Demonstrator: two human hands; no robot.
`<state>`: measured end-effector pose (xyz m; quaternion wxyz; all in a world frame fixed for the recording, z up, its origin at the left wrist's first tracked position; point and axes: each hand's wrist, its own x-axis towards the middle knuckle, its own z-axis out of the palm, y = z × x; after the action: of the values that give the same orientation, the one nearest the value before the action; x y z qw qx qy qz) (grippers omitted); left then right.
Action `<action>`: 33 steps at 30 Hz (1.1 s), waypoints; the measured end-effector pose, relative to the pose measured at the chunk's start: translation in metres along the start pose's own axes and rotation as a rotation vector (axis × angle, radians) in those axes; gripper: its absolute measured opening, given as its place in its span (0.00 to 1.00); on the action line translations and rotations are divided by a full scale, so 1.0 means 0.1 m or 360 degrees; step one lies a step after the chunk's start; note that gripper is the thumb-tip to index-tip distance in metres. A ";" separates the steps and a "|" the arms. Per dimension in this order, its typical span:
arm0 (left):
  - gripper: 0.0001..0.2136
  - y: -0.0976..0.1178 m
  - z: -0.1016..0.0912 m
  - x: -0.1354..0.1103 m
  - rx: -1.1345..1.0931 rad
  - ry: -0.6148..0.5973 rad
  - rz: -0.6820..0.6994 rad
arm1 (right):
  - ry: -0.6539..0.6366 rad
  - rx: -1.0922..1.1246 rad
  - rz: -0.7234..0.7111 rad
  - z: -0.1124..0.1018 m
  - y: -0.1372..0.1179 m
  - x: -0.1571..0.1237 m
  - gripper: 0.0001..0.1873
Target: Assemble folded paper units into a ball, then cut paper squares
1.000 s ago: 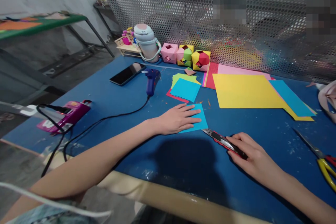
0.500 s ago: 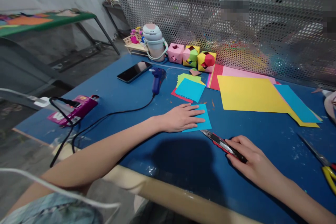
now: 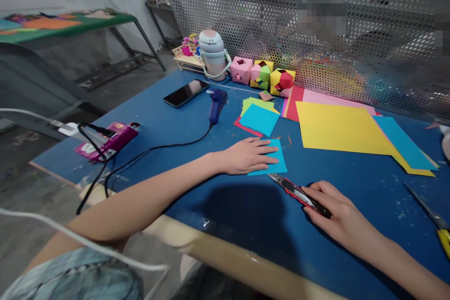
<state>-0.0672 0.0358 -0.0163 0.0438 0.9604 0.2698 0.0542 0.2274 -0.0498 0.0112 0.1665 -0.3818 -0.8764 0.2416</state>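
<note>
My left hand [image 3: 248, 155] lies flat on a small blue sheet of paper [image 3: 281, 163], fingers stretched out and pressing it to the blue table [image 3: 168, 159]. In my right hand [image 3: 330, 206] is a red and black utility knife [image 3: 298, 193], fingers wrapped around its handle. The knife's blade points left, its tip close to the lower edge of the blue sheet; whether it touches the paper I cannot tell. Just beyond my left hand sits a stack of cut paper squares [image 3: 259, 119], blue on top, with green and red sheets below.
A blue glue gun [image 3: 217, 105] trails its black cord to a purple power strip [image 3: 107, 141]. Behind are a phone [image 3: 186, 93], a bottle [image 3: 213, 55] and folded paper cubes [image 3: 282, 82]. Yellow paper [image 3: 344, 126] and scissors [image 3: 431, 213] lie right. A perforated metal screen [image 3: 246, 4] borders the back.
The view has shifted slightly, moving most things a little to the right in the picture. Both hands keep nearly the same pose, with the knife tip still near the sheet's lower edge.
</note>
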 end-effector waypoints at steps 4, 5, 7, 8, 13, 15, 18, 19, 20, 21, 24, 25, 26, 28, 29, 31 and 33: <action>0.18 0.01 -0.02 0.01 0.0015 -0.0025 -0.0003 | -0.0032 0.0017 0.0001 0.00 -0.02 0.03 0.16; 0.18 0.01 -0.02 0.01 0.0019 -0.0020 -0.0004 | -0.0040 0.0026 0.0002 0.01 -0.03 0.03 0.16; 0.18 0.02 -0.03 0.02 0.0029 -0.0004 -0.0001 | -0.0045 0.0046 -0.0003 0.02 -0.03 0.04 0.16; 0.18 0.02 -0.03 0.02 0.0035 0.0001 0.0003 | -0.0048 0.0052 -0.0005 0.02 -0.03 0.05 0.16; 0.18 0.01 -0.04 0.02 0.0072 0.0012 0.0020 | -0.0079 0.0062 -0.0024 0.05 -0.05 0.09 0.16; 0.19 0.01 -0.03 0.03 0.0081 0.0026 0.0035 | -0.0090 0.0059 -0.0037 0.05 -0.06 0.11 0.16; 0.19 0.00 -0.02 0.03 0.0087 0.0046 0.0053 | -0.0097 0.0058 -0.0050 0.06 -0.08 0.15 0.16; 0.19 0.00 -0.02 0.03 0.0088 0.0053 0.0051 | -0.0101 0.0063 -0.0053 0.07 -0.08 0.16 0.16; 0.19 0.00 -0.02 0.03 0.0087 0.0055 0.0049 | -0.0105 0.0069 -0.0055 0.07 -0.08 0.17 0.16; 0.19 0.00 -0.02 0.03 0.0085 0.0056 0.0046 | -0.0108 0.0076 -0.0057 0.08 -0.08 0.18 0.16; 0.19 0.01 -0.03 0.03 0.0075 0.0050 0.0044 | -0.0110 0.0093 -0.0074 0.10 -0.09 0.20 0.15; 0.19 0.01 -0.03 0.03 0.0072 0.0051 0.0042 | -0.0110 0.0098 -0.0080 0.10 -0.10 0.21 0.15; 0.18 0.01 -0.03 0.03 0.0069 0.0051 0.0040 | -0.0113 0.0102 -0.0083 0.11 -0.11 0.22 0.16; 0.18 0.02 -0.04 0.03 0.0061 0.0056 0.0034 | -0.0122 0.0109 -0.0086 0.11 -0.12 0.24 0.16; 0.18 0.02 -0.04 0.03 0.0058 0.0057 0.0033 | -0.0128 0.0112 -0.0085 0.11 -0.12 0.25 0.16; 0.18 0.02 -0.04 0.03 0.0054 0.0059 0.0033 | -0.0138 0.0120 -0.0082 0.12 -0.13 0.27 0.17; 0.18 0.02 -0.04 0.04 0.0052 0.0061 0.0033 | -0.0151 0.0128 -0.0079 0.12 -0.14 0.28 0.18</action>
<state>-0.0638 0.0364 -0.0117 0.0223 0.9625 0.2616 0.0686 0.1949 -0.0402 0.0117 0.1460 -0.3412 -0.8820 0.2903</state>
